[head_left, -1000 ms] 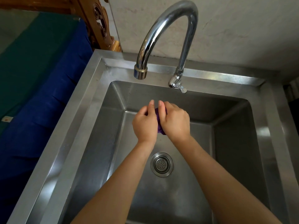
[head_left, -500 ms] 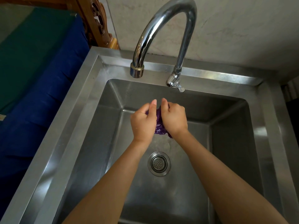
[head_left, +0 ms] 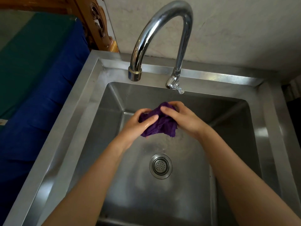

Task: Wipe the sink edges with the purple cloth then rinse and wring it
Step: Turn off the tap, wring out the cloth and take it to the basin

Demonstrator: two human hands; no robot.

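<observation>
Left hand (head_left: 138, 126): closed around the left end of the purple cloth (head_left: 160, 123), thumb laid across the bunched fabric.
Right hand (head_left: 182, 119): also gripping the cloth, fingers curled over its upper right part.
Cloth position: held crumpled between both hands, in the air above the basin of the sink (head_left: 68, 128), behind the drain (head_left: 161, 166) and below the level of the faucet (head_left: 164, 18) spout.
Water: no stream was visible from the spout; the basin floor beneath the cloth looked wet and rippled.
Likely step: wringing or bunching the cloth up for a squeeze, late in the task, judging by the wet skin and wet basin.
Risk, weak wring: the cloth sat loosely wadded rather than twisted, so a squeeze could leave water in the folds.
Risk, slipping: wet hands on wet fabric could let one end fall into the basin.
Risk, splashing: a hard twist held high might fling drops over the rim toward the blue cover (head_left: 48, 98) at the left.
</observation>
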